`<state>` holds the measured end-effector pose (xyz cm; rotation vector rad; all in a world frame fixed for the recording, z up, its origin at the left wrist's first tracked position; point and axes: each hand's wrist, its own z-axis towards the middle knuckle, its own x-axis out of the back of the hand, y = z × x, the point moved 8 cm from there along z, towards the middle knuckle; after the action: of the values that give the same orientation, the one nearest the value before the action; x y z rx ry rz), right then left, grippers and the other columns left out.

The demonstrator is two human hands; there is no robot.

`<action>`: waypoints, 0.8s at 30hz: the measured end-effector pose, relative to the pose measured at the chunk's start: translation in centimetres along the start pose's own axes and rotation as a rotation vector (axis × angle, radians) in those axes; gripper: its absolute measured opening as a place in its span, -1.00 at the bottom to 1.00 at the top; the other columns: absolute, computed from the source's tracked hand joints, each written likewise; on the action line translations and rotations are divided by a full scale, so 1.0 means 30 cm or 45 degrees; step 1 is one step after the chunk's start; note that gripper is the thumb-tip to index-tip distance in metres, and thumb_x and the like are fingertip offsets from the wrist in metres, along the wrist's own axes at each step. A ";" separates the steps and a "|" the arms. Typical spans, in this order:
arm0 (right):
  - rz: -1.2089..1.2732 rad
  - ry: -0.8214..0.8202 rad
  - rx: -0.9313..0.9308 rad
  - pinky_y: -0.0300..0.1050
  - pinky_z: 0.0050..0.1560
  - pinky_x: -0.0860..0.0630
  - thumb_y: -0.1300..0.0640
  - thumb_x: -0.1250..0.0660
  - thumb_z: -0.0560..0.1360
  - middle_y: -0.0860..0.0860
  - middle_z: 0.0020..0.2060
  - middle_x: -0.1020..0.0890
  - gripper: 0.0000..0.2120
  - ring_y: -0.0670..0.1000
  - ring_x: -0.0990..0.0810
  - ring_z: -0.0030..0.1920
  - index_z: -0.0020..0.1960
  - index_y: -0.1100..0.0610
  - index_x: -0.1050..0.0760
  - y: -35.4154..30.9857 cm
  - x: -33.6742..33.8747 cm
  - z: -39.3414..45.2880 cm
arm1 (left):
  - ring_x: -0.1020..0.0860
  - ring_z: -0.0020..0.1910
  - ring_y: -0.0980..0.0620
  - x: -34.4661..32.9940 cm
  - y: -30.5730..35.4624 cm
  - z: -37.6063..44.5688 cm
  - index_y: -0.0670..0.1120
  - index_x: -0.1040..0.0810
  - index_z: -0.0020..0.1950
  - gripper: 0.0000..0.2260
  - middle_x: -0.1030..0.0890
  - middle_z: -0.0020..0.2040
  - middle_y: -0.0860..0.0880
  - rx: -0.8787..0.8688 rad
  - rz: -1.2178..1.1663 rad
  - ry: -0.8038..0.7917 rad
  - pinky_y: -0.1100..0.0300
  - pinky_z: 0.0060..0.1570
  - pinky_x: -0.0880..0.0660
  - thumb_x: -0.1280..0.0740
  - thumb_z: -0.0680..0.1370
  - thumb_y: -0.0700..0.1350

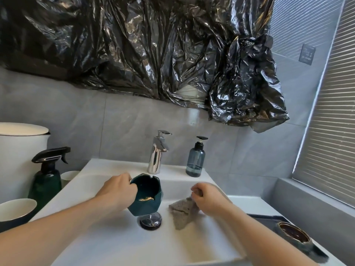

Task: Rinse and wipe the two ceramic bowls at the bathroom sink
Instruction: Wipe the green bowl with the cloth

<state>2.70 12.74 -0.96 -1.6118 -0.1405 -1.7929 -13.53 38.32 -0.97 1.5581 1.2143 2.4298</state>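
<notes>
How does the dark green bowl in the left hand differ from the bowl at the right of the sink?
The glossy dark green faceted ceramic bowl is held in the left hand over the white sink, tilted; the grey-green gold-rimmed ceramic bowl sits upright on the counter, untouched. The first is green inside, the second brown. Both are small.

Both forearms bare, no sleeves; left hand (117,191) & right hand (208,198) ungloved
</notes>
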 end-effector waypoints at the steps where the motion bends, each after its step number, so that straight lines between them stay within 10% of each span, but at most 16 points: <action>1: -0.094 -0.107 0.002 -0.17 0.19 -0.49 -0.04 -0.23 0.57 -0.08 0.24 -0.61 -0.67 0.01 -0.59 0.22 0.30 -0.08 -0.56 0.008 -0.041 0.000 | -0.60 -0.15 -0.12 -0.002 0.002 -0.004 -0.05 -0.48 -0.07 -0.88 -0.60 -0.12 -0.06 0.000 0.000 -0.001 0.06 -0.20 -0.58 -0.14 0.54 -0.14; 7: -0.422 -0.207 0.090 -0.10 0.41 -0.36 -0.19 -0.23 0.55 -0.12 0.50 -0.45 -0.41 0.04 -0.42 0.48 0.57 -0.16 -0.32 -0.033 -0.035 -0.032 | -0.66 -0.14 -0.11 -0.004 -0.004 -0.017 -0.06 -0.49 -0.05 -0.85 -0.64 -0.13 -0.08 0.051 -0.026 -0.061 0.04 -0.19 -0.63 -0.14 0.50 -0.13; 11: -0.550 -0.049 0.059 -0.01 0.35 -0.44 -0.29 -0.12 0.59 -0.04 0.42 -0.54 -0.45 0.10 -0.48 0.42 0.51 -0.11 -0.41 -0.091 0.080 -0.104 | -0.59 -0.48 -0.04 -0.019 0.033 -0.036 -0.11 -0.51 -0.04 -0.85 -0.70 -0.30 -0.14 0.072 -0.137 -0.137 0.22 -0.50 -0.46 -0.15 0.54 -0.16; 17: 0.527 -0.210 -0.074 -0.07 -0.12 -0.68 -0.38 -0.17 0.58 -0.01 0.13 -0.69 -0.45 0.04 -0.75 -0.15 0.30 -0.01 -0.57 -0.179 0.179 -0.231 | -0.46 -0.59 -0.08 -0.048 0.276 -0.136 -0.17 -0.45 -0.20 -0.88 -0.57 -0.55 -0.09 -0.037 -0.224 -0.228 0.26 -0.52 -0.34 -0.17 0.50 -0.21; 24: 0.992 0.042 -0.412 -0.21 -0.46 -0.49 0.14 -0.19 0.57 0.09 -0.20 -0.62 -0.79 0.07 -0.60 -0.29 0.05 0.14 -0.59 0.053 0.305 -0.331 | -0.68 -0.34 -0.20 -0.127 0.590 -0.285 -0.13 -0.61 -0.06 -0.57 -0.68 -0.29 -0.22 -0.122 -0.489 -0.326 0.03 -0.30 -0.64 -0.14 0.60 0.18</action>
<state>-4.35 2.53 4.58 -1.5410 0.7310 -1.2571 -11.56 19.34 5.10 1.4018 1.1979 1.9545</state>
